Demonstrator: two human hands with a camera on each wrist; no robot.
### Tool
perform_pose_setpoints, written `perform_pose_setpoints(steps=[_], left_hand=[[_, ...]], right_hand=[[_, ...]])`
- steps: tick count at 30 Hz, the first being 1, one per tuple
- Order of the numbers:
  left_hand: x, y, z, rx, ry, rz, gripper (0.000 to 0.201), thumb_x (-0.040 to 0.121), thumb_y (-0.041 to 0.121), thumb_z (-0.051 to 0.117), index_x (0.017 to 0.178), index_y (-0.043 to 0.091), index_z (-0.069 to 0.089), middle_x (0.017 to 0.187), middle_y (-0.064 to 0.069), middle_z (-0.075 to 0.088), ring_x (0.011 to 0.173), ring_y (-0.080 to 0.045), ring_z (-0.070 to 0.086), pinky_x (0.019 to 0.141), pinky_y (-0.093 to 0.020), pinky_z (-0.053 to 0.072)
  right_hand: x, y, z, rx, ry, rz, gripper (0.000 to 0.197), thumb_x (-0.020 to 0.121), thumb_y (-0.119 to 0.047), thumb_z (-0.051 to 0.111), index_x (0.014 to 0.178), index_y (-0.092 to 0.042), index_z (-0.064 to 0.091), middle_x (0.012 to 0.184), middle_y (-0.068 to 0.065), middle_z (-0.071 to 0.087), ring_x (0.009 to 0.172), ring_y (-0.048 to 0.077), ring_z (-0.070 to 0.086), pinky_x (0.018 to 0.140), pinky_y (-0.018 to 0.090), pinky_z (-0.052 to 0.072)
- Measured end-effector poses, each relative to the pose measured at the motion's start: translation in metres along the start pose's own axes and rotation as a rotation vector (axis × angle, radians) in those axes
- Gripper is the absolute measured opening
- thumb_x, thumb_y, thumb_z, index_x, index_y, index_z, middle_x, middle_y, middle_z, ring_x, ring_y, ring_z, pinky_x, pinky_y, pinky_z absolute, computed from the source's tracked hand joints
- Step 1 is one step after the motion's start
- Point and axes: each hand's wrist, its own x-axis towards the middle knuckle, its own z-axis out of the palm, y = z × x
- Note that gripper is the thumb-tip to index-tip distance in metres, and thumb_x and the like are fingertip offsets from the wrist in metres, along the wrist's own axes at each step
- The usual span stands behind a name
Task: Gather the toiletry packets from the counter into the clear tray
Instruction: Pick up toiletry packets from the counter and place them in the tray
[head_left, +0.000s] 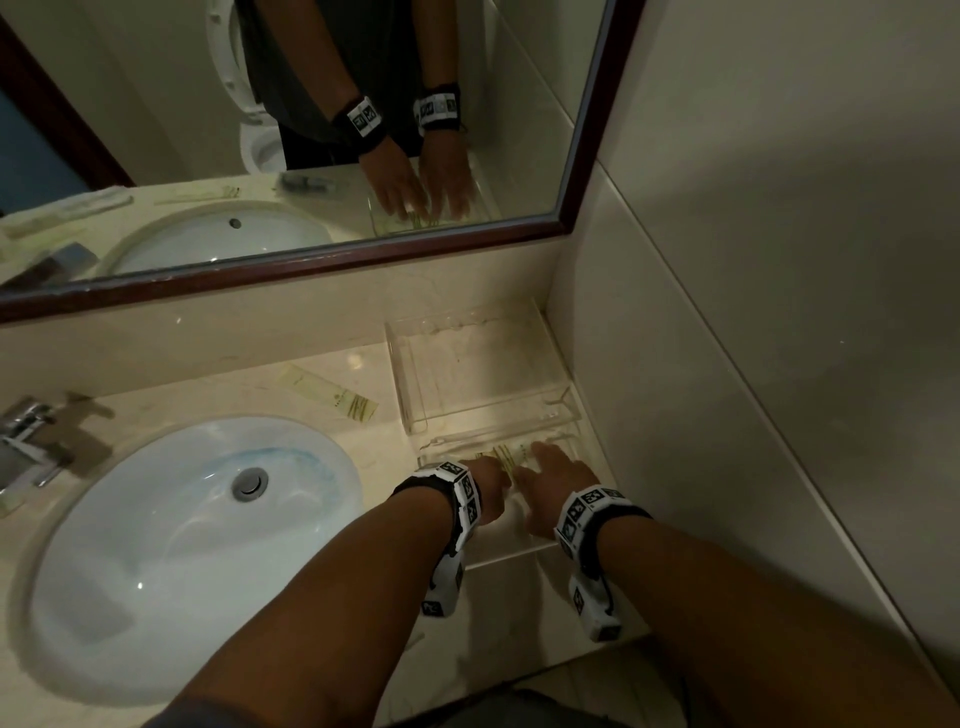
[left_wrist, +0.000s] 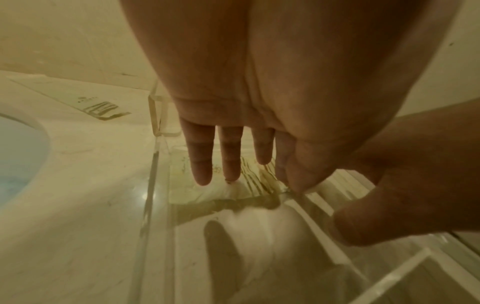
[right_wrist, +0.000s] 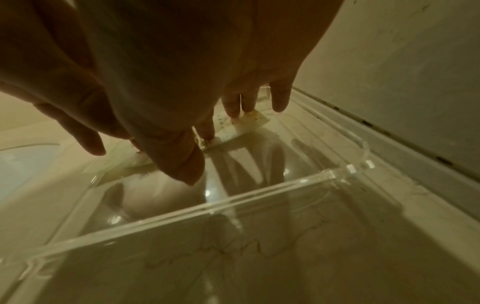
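Note:
The clear tray (head_left: 410, 384) stands on the counter against the right wall, with a large far section and a smaller near one. Several pale packets with green stripes (head_left: 506, 456) lie in the near section. My left hand (head_left: 496, 480) and right hand (head_left: 550, 467) are side by side over them. In the left wrist view my left hand (left_wrist: 233, 164) has straight fingers touching the packets (left_wrist: 254, 181). My right hand (right_wrist: 249, 107) presses straight fingers on a packet (right_wrist: 254, 121). One more packet (head_left: 332, 397) lies on the counter left of the tray.
A white sink (head_left: 192, 545) fills the counter's left half, with a chrome faucet (head_left: 26, 431) at the far left. A framed mirror (head_left: 311, 130) rises behind; its reflection shows more long packets around the basin. The tiled wall (head_left: 753, 312) borders the tray on the right.

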Motion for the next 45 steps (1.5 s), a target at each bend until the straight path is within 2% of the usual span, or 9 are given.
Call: perform_pose_setpoints(steps=[8, 12, 19, 24, 27, 32, 36, 40, 45], left_hand=[[0.002, 0.002, -0.005, 0.05, -0.027, 0.032, 0.048, 0.091, 0.025, 0.054, 0.138, 0.024, 0.055, 0.15, 0.0, 0.039, 0.128, -0.026, 0.051, 0.104, -0.043, 0.046], [0.004, 0.0, -0.003, 0.081, -0.011, 0.038, 0.044, 0.091, 0.03, 0.054, 0.134, 0.024, 0.058, 0.145, 0.0, 0.044, 0.124, -0.027, 0.054, 0.1, -0.043, 0.048], [0.003, 0.0, -0.004, 0.048, 0.024, 0.048, 0.043, 0.091, 0.029, 0.055, 0.135, 0.025, 0.056, 0.139, -0.001, 0.049, 0.117, -0.029, 0.057, 0.098, -0.04, 0.05], [0.005, -0.001, -0.006, 0.077, 0.013, 0.069, 0.048, 0.093, 0.029, 0.054, 0.141, 0.028, 0.05, 0.144, -0.002, 0.046, 0.126, -0.029, 0.052, 0.101, -0.038, 0.046], [0.007, 0.0, -0.009, 0.079, -0.021, 0.062, 0.042, 0.091, 0.03, 0.054, 0.133, 0.026, 0.058, 0.137, -0.002, 0.051, 0.119, -0.03, 0.056, 0.098, -0.041, 0.049], [0.01, -0.007, -0.008, -0.006, -0.019, -0.042, 0.033, 0.075, 0.035, 0.06, 0.105, 0.022, 0.066, 0.106, -0.005, 0.069, 0.081, -0.025, 0.065, 0.08, -0.04, 0.058], [0.008, -0.01, -0.008, -0.048, -0.028, -0.081, 0.04, 0.078, 0.034, 0.063, 0.115, 0.019, 0.062, 0.112, -0.002, 0.065, 0.096, -0.026, 0.065, 0.081, -0.03, 0.053], [0.005, -0.016, -0.004, -0.008, -0.104, -0.063, 0.04, 0.07, 0.036, 0.076, 0.103, 0.025, 0.056, 0.103, 0.0, 0.059, 0.086, -0.024, 0.06, 0.06, -0.024, 0.038], [0.011, -0.017, 0.003, 0.056, -0.09, -0.068, 0.053, 0.066, 0.044, 0.079, 0.113, 0.03, 0.059, 0.121, 0.003, 0.056, 0.103, -0.027, 0.06, 0.071, -0.028, 0.04]], right_hand=[[0.004, -0.006, 0.0, -0.009, -0.024, 0.011, 0.087, 0.081, -0.058, 0.05, 0.157, -0.033, 0.015, 0.167, 0.004, -0.011, 0.153, 0.026, -0.01, 0.122, 0.052, 0.002], [0.009, -0.008, 0.003, 0.045, -0.018, 0.004, 0.089, 0.077, -0.055, 0.058, 0.154, -0.029, 0.021, 0.167, 0.004, -0.005, 0.153, 0.027, 0.002, 0.121, 0.049, 0.014], [0.013, 0.003, -0.002, 0.118, -0.063, 0.01, 0.097, 0.069, -0.059, 0.069, 0.151, -0.042, 0.022, 0.166, -0.006, -0.004, 0.151, 0.027, 0.013, 0.118, 0.047, 0.026], [0.012, 0.006, -0.004, 0.096, -0.065, -0.027, 0.098, 0.071, -0.057, 0.071, 0.152, -0.044, 0.018, 0.166, -0.005, -0.004, 0.152, 0.024, 0.008, 0.12, 0.046, 0.023], [0.014, 0.009, 0.001, 0.035, -0.043, -0.048, 0.102, 0.071, -0.062, 0.071, 0.153, -0.045, 0.014, 0.166, -0.003, -0.003, 0.152, 0.025, 0.009, 0.12, 0.046, 0.023], [0.019, 0.003, 0.002, 0.055, -0.009, -0.02, 0.096, 0.074, -0.059, 0.062, 0.153, -0.041, 0.011, 0.166, -0.001, 0.004, 0.15, 0.027, 0.016, 0.118, 0.048, 0.026], [0.019, 0.0, 0.002, -0.018, -0.093, -0.003, 0.1, 0.083, -0.051, 0.067, 0.156, -0.038, 0.0, 0.166, 0.004, -0.007, 0.151, 0.034, 0.007, 0.118, 0.053, 0.02], [0.017, -0.004, -0.001, -0.035, -0.127, 0.016, 0.108, 0.083, -0.047, 0.071, 0.156, -0.04, -0.008, 0.166, 0.002, -0.011, 0.151, 0.036, 0.002, 0.118, 0.056, 0.016], [0.014, -0.005, -0.003, -0.02, -0.144, 0.026, 0.108, 0.083, -0.047, 0.069, 0.154, -0.041, -0.012, 0.166, 0.0, -0.013, 0.15, 0.038, 0.005, 0.117, 0.056, 0.019]])
